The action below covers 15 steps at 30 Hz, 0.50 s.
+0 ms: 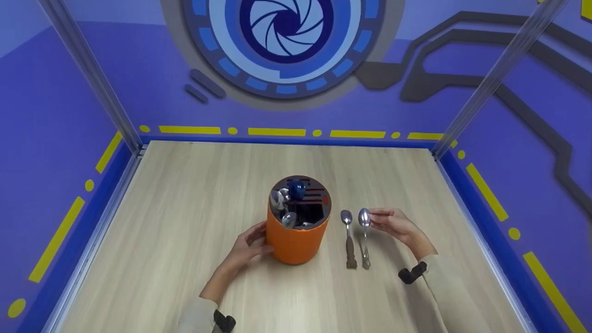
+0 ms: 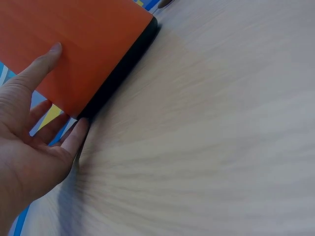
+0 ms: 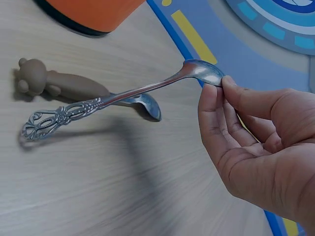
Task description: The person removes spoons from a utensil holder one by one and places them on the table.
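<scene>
An orange cylindrical utensil holder (image 1: 296, 243) with a dark slotted top stands on the table. My left hand (image 1: 249, 245) grips its left side low down, and in the left wrist view the thumb (image 2: 49, 56) lies against the orange wall. Several spoons (image 1: 277, 200) and a shiny dark blue ball-shaped piece (image 1: 297, 188) show at the top. My right hand (image 1: 393, 224) pinches the bowl tip of a silver spoon (image 3: 142, 90), its bowl raised and its openwork handle end low by the table. Beside it lies a spoon with a brown animal-shaped handle (image 3: 74, 86).
The pale wooden table (image 1: 203, 185) is enclosed by blue printed panels (image 1: 286, 118) at the back and both sides. Metal posts (image 1: 115, 101) rise at the back corners. A dark strap piece (image 1: 411, 273) sits at the right wrist.
</scene>
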Tool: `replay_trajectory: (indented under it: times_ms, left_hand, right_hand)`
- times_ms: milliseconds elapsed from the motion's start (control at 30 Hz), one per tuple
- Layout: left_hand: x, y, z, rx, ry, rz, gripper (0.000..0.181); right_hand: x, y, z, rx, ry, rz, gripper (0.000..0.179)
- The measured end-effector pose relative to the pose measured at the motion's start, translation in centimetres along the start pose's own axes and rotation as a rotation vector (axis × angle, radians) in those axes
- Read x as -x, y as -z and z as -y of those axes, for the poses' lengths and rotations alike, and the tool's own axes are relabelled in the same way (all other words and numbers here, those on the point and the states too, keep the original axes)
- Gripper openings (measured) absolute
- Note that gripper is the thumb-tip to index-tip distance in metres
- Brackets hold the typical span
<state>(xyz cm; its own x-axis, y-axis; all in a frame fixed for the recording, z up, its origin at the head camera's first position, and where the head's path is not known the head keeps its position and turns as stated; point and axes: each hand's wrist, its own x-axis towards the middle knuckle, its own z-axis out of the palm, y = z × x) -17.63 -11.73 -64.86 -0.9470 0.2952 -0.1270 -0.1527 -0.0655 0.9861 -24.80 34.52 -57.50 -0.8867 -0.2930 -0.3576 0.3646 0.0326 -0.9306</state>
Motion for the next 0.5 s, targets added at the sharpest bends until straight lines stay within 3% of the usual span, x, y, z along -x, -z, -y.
replay_trajectory:
  times_ms: [233,500]
  left_hand:
    - [0.0,0.0,0.1,-0.034,0.016,-0.024,0.076]
    - [0.0,0.0,0.1,-0.051,0.016,-0.027,0.077]
  right_hand:
    - [-0.5,0.1,-1.0,0.011,-0.020,-0.004,0.038]
    - [-1.6,0.4,-1.9,0.069,-0.030,-0.075,0.040]
